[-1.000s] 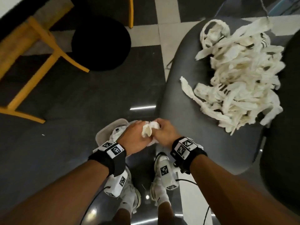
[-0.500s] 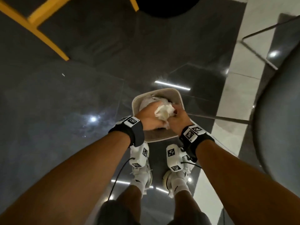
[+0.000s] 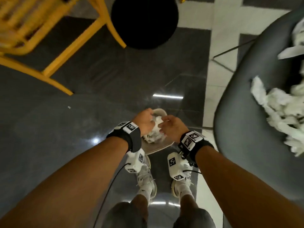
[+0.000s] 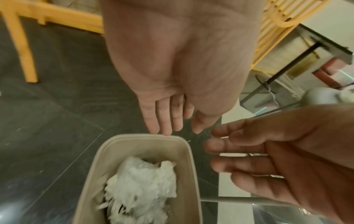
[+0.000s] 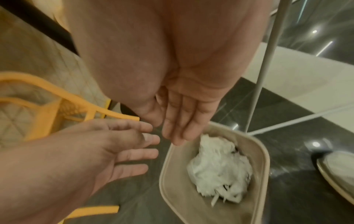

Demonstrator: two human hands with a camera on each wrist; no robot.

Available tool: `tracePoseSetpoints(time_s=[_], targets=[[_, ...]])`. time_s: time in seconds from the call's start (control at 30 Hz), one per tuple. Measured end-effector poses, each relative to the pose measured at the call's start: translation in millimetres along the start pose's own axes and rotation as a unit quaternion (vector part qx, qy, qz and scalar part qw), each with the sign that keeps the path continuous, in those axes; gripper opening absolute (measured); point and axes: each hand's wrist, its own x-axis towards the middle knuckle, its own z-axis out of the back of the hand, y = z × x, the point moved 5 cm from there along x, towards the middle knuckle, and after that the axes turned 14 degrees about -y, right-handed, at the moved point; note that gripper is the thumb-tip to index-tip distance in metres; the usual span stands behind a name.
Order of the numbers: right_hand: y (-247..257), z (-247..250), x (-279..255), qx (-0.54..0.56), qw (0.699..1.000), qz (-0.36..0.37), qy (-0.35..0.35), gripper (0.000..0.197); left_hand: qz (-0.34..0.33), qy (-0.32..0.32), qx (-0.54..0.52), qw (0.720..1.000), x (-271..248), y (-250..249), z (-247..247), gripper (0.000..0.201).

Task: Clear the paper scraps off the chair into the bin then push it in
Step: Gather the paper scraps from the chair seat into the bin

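Above the beige bin (image 4: 145,145) both the left hand (image 4: 172,84) and right hand (image 5: 172,91) spread empty fingers to release paper scraps (image 5: 220,165) into it, while more scraps (image 3: 279,109) remain on the grey chair (image 3: 246,112) beside it.

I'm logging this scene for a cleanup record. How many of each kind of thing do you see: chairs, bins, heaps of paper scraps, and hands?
Chairs: 2, a yellow chair and a dark grey chair
Bins: 1, a beige bin
Paper scrap heaps: 2, scraps in the bin and scraps on the chair
Hands: 2, left hand and right hand, both empty
Total: 7
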Motion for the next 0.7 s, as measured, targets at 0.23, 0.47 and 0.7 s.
tracePoseSetpoints(time_s=[0.23, 0.47, 0.7], targets=[[13, 184, -52, -0.025, 0.984, 0.084, -0.153, 0.02, -0.107, -0.034, -0.004, 0.994, -12, -162, 12, 0.027], [-15, 379, -70, -0.088, 0.929, 0.139, -0.331, 0.026, -0.287, -0.034, -0.013, 0.957, -11, -352, -55, 0.036], [-38, 462, -69, -0.046, 0.936, 0.178, -0.302, 0.016, -0.331, -0.113, 0.041, 0.936, 11, -515, -104, 0.094]])
